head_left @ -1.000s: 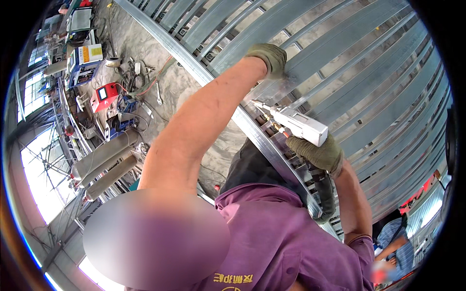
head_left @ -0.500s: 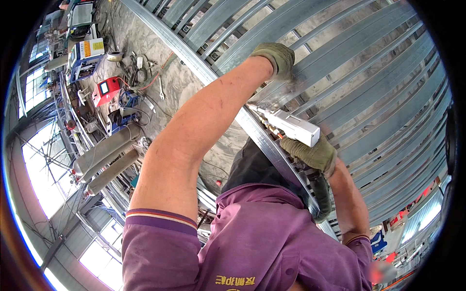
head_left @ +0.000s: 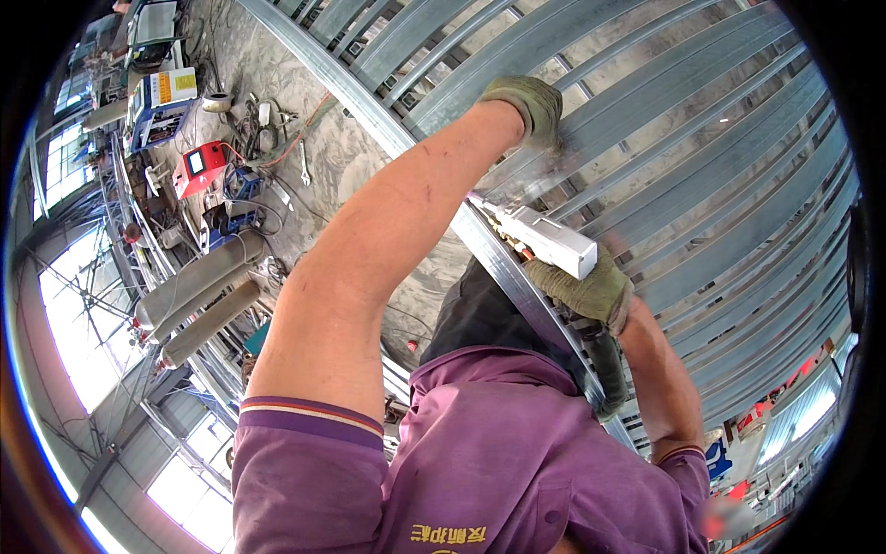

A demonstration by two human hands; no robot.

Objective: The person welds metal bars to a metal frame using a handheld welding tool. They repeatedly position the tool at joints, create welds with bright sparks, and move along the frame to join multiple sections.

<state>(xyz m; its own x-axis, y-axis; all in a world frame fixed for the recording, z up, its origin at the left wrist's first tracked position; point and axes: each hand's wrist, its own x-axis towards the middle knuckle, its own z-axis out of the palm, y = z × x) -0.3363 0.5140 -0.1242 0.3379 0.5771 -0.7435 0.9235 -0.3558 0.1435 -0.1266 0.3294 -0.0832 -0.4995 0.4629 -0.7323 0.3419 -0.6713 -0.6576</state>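
My right hand (head_left: 586, 291), in an olive work glove, is wrapped round a white handheld welding gun (head_left: 546, 242). The gun's thin nozzle points up and left to the inner edge of a long galvanized rail (head_left: 503, 270). A small purple glow shows at its tip. A thick dark hose (head_left: 604, 369) hangs from below the gun. Farther off, my left hand (head_left: 528, 106), gloved alike, is closed over a metal slat (head_left: 637, 115) of the frame; its fingertips are partly hidden. Faint haze hangs between hand and nozzle.
Many parallel slats (head_left: 720, 166) fill the right side, with gaps between them. On the concrete floor to the left lie a wrench (head_left: 305, 164), cables and a red machine (head_left: 198, 166). Grey gas cylinders (head_left: 198, 282) lie below these.
The gun and my right hand have shifted slightly left. A purple glow now shows at the nozzle tip. My left hand has stayed on the slat.
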